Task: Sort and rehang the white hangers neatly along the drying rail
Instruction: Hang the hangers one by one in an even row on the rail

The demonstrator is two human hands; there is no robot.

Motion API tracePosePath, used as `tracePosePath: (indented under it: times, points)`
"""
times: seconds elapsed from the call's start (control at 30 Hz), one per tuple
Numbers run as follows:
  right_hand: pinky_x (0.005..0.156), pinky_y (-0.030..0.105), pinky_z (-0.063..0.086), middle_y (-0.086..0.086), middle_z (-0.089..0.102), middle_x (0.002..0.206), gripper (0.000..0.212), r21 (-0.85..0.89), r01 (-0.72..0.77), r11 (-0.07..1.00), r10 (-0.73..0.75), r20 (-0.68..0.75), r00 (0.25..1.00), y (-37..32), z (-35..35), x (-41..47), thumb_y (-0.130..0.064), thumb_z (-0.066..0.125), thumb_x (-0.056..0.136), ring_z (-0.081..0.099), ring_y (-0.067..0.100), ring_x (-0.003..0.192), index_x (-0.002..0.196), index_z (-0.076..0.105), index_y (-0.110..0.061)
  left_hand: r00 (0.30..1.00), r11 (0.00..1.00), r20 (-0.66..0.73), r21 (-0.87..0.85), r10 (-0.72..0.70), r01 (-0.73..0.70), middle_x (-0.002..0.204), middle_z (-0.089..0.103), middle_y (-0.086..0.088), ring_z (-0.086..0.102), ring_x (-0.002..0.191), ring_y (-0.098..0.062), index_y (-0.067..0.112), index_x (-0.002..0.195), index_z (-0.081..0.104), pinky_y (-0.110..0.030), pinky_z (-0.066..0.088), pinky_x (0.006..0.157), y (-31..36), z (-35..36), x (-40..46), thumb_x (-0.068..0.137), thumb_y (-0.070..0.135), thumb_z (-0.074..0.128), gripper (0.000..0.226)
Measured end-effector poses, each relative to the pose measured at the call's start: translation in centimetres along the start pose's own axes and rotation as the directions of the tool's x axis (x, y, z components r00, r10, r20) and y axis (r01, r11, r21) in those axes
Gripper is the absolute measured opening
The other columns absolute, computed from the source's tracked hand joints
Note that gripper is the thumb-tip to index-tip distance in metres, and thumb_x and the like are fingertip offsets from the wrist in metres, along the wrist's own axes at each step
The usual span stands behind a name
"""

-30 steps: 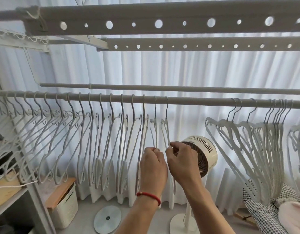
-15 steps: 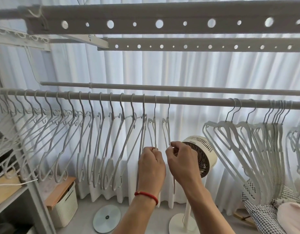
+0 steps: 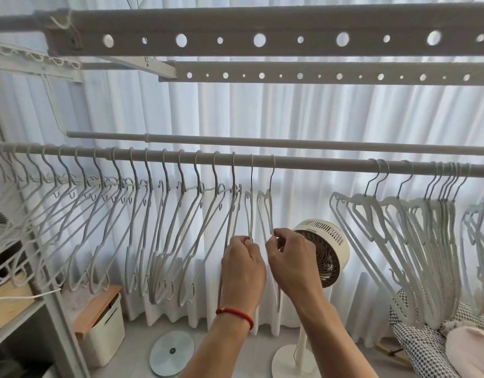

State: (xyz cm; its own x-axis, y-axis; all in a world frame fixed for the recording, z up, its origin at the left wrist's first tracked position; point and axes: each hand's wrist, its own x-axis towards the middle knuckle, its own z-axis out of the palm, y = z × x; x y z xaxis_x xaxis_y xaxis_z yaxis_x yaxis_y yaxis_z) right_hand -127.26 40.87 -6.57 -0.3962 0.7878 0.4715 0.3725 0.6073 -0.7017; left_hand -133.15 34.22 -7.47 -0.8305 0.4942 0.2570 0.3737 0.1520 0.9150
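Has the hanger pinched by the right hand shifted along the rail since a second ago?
Yes. The hanger in the right hand has slid slightly right along the rail, widening its gap from the neighbouring hanger.

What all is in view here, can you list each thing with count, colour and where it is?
Drying rail: one, grey, across the middle.
Rear rail: one, grey, just behind.
Perforated bars: two, grey, overhead.
White hangers: many, spaced out on the left, bunched at right.
Curtain: white, behind.
Fan: one, cream, on a stand.
Storage bin: one, cream, lower left.
Left hand: red wristband, pinching a hanger.
Right hand: pinching the next hanger.
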Motion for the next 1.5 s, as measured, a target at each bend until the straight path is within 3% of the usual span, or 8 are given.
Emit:
tracePosePath:
  times: [0.3,0.5,0.63,0.77,0.93,1.07,1.23,1.5]
  points:
    - [0.084,0.036,0.05,-0.008,0.07,0.097,0.04,-0.161,-0.013,0.987,0.015,0.006,1.0,1.9,-2.0,-0.8,-0.047,0.046,0.097,0.064,0.017,0.093,0.114,0.07,-0.02,0.95,0.819,0.033,0.499,0.31,-0.284,0.129,0.045,-0.009,0.052,0.118,-0.023,0.01,0.142,0.041,-0.027,0.044,0.095,2.7,-1.5,-3.3,0.097,0.026,0.047,0.048]
    - [0.09,0.034,0.043,0.008,0.068,0.12,0.031,-0.261,-0.047,0.964,-0.049,-0.349,0.936,4.2,-8.4,-0.5,-0.018,0.057,0.096,0.055,0.027,0.115,0.124,0.067,-0.01,0.847,0.831,0.101,0.164,0.522,-0.532,0.115,0.063,0.0,0.061,0.105,-0.012,0.013,0.117,0.067,-0.017,0.046,0.094,6.1,1.5,-4.8,0.092,0.013,0.061,0.026]
    - [0.099,0.041,0.043,0.018,0.062,0.128,0.036,-0.412,-0.127,0.902,0.01,-0.275,0.961,6.5,-11.6,0.7,-0.007,0.053,0.094,0.05,0.03,0.118,0.13,0.059,0.0,0.87,0.945,0.389,-0.012,0.304,-0.325,0.109,0.073,0.001,0.066,0.102,-0.014,0.019,0.11,0.072,-0.025,0.05,0.096,8.2,6.5,-4.3,0.093,0.024,0.058,0.022]
    - [0.079,0.038,0.044,0.019,0.061,0.117,0.026,-0.437,-0.187,0.88,0.171,-0.075,0.982,7.1,-12.7,1.1,-0.003,0.054,0.092,0.058,0.036,0.104,0.118,0.057,-0.001,0.843,0.999,0.537,0.007,0.029,-0.04,0.076,0.072,-0.002,0.07,0.072,-0.021,0.015,0.083,0.069,-0.048,0.049,0.098,8.6,11.5,-3.0,0.076,0.046,0.046,0.039]
    - [0.061,0.032,0.035,0.012,0.061,0.089,0.007,-0.322,-0.209,0.923,0.193,-0.081,0.978,8.3,-12.7,1.1,-0.001,0.055,0.088,0.062,0.036,0.09,0.092,0.057,-0.007,0.782,0.986,0.613,-0.027,-0.112,0.162,0.093,0.072,-0.018,0.067,0.052,-0.024,0.002,0.11,0.063,-0.033,0.059,0.054,9.3,13.0,-2.4,0.084,0.038,0.05,0.047]
    - [0.069,0.036,0.049,0.001,0.063,0.081,0.018,-0.115,-0.199,0.973,0.189,-0.096,0.977,8.2,-11.7,1.4,-0.011,0.054,0.099,0.064,0.026,0.081,0.111,0.066,-0.008,0.824,0.993,0.562,-0.036,-0.074,0.113,0.081,0.066,-0.013,0.064,0.057,-0.027,0.008,0.092,0.062,-0.035,0.057,0.063,8.2,12.7,-1.9,0.084,0.036,0.045,0.034]
    - [0.077,0.026,0.044,-0.008,0.062,0.081,0.025,0.037,-0.156,0.987,0.159,-0.114,0.981,6.9,-9.6,1.4,-0.019,0.061,0.099,0.062,0.018,0.086,0.121,0.067,-0.009,0.916,0.986,0.393,-0.106,-0.076,0.128,0.114,0.065,-0.012,0.062,0.106,-0.03,0.008,0.114,0.058,-0.043,0.051,0.096,7.0,11.0,-1.7,0.096,0.032,0.038,0.036]
    - [0.094,0.037,0.055,-0.007,0.072,0.092,0.028,0.147,-0.151,0.978,0.163,-0.071,0.984,5.8,-6.5,1.1,-0.018,0.061,0.095,0.068,0.015,0.096,0.122,0.069,-0.016,0.969,0.94,0.207,-0.284,-0.132,0.189,0.081,0.061,-0.002,0.057,0.065,-0.015,0.014,0.102,0.055,-0.027,0.043,0.054,4.1,8.4,-1.3,0.101,0.029,0.035,0.025]
